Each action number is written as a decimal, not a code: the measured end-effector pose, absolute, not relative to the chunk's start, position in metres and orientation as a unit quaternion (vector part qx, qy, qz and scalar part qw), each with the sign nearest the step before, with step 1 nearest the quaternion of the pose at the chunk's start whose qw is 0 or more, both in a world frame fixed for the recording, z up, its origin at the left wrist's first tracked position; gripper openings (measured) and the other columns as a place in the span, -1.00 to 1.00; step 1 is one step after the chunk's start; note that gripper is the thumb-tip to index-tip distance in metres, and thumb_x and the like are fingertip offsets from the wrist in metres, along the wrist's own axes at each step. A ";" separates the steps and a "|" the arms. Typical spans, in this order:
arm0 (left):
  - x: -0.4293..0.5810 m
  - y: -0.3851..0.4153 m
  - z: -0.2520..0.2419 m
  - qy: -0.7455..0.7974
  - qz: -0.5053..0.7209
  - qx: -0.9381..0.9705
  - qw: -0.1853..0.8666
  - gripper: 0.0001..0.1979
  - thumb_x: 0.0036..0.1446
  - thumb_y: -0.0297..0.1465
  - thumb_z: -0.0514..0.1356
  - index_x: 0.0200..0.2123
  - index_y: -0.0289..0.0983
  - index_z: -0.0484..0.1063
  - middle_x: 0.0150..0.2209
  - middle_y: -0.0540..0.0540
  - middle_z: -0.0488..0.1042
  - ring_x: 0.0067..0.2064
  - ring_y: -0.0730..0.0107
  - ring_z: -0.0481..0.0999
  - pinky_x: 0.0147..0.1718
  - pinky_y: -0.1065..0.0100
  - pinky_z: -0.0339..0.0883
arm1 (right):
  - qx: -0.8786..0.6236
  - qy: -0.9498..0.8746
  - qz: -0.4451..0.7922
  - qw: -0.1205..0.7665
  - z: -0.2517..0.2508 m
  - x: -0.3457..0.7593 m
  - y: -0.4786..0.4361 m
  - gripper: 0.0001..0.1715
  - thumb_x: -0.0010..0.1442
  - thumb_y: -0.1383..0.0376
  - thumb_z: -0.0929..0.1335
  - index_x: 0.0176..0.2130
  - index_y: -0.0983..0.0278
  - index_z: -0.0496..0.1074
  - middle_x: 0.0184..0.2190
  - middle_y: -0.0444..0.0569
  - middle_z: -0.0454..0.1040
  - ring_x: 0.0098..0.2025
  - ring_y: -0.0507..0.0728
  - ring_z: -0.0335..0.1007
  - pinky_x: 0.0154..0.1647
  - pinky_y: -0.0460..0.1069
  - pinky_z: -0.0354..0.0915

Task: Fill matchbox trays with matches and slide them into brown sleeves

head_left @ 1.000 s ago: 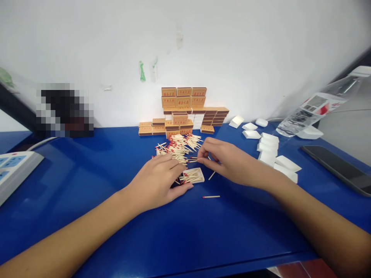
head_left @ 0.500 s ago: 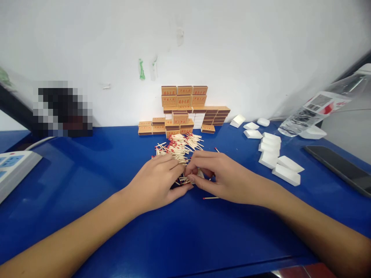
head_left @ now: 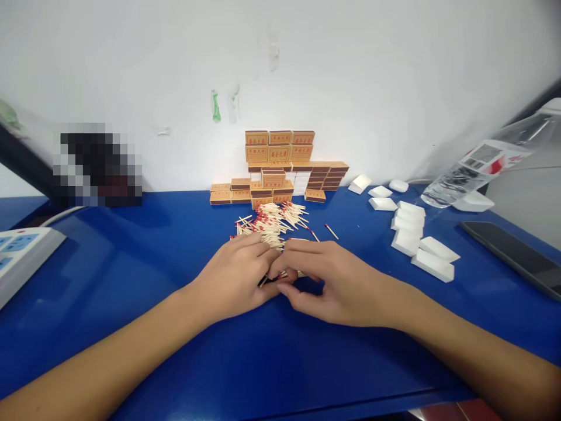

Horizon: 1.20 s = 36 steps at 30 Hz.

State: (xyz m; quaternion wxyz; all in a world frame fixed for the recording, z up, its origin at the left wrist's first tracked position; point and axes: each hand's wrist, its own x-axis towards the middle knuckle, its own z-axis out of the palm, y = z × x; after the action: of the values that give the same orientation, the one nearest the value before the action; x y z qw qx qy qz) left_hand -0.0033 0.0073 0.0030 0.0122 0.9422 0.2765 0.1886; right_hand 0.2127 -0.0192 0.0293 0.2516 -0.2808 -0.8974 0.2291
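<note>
A loose pile of red-tipped matches (head_left: 272, 225) lies on the blue table in front of my hands. My left hand (head_left: 239, 269) is bent over the near end of the pile, with several matchsticks showing between its thumb and fingers. My right hand (head_left: 335, 280) meets it from the right. Its fingers curl around the ends of a few matchsticks, and its thumb tip touches the left thumb. The fingertips are partly hidden, so how many matches they hold is unclear. Two single matches lie apart, one of them a stray match (head_left: 332, 231) beyond my right hand.
Stacked matchboxes (head_left: 279, 153) stand against the wall behind the pile. White matchbox trays (head_left: 407, 222) are scattered to the right, near a tilted plastic bottle (head_left: 477, 158) and a dark phone (head_left: 517, 254). A power strip (head_left: 30, 257) sits at the left edge.
My right hand has shifted slightly left and toward me, its thumb and index finger now farther apart. My left hand has barely moved. The near stray match is now covered.
</note>
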 end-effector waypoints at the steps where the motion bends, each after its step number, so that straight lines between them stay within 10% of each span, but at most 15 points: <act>1: -0.003 0.008 0.003 0.278 0.187 0.942 0.010 -0.80 0.35 -0.26 0.21 -0.28 -0.26 0.48 -0.28 -0.08 0.58 -0.18 0.16 0.53 -0.11 0.12 0.40 | -0.274 -0.902 0.227 0.246 0.028 0.213 -0.019 -0.76 0.23 0.51 0.35 -0.13 0.25 0.47 -0.25 -0.12 0.46 -0.26 0.03 0.36 -0.23 -0.05 0.27; 8: -0.005 0.008 0.002 0.276 0.192 0.942 -0.013 -0.82 0.34 -0.33 0.16 -0.26 -0.29 0.48 -0.34 -0.09 0.55 -0.23 0.18 0.51 -0.14 0.14 0.41 | -0.338 -0.883 0.178 0.273 0.024 0.215 -0.010 -0.98 0.31 0.34 0.41 -0.23 0.25 0.49 -0.30 -0.09 0.46 -0.31 0.06 0.37 -0.29 -0.04 0.25; 13: -0.005 0.008 0.003 0.289 0.179 0.941 0.010 -0.84 0.31 -0.34 0.17 -0.27 -0.29 0.48 -0.31 -0.11 0.55 -0.16 0.14 0.52 -0.10 0.12 0.42 | -0.368 -0.874 0.162 0.272 0.014 0.210 -0.009 -0.79 0.27 0.19 0.50 -0.29 0.28 0.52 -0.34 -0.09 0.44 -0.30 0.08 0.39 -0.30 -0.04 0.26; 36: -0.004 0.008 0.002 0.297 0.194 0.935 -0.007 -0.70 0.36 -0.15 0.22 -0.18 -0.28 0.52 -0.25 -0.13 0.61 -0.17 0.17 0.56 -0.11 0.14 0.43 | -0.424 -0.803 0.276 0.314 0.028 0.217 -0.006 -0.92 0.27 0.34 0.40 -0.29 0.25 0.54 -0.48 -0.18 0.49 -0.47 -0.01 0.31 -0.42 -0.08 0.24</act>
State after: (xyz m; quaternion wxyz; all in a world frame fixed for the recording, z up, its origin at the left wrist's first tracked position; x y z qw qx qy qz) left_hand -0.0042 0.0078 0.0025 -0.0066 0.9350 0.2968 0.1940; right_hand 0.2173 -0.0057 0.0281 0.3143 -0.4236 -0.8035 0.2761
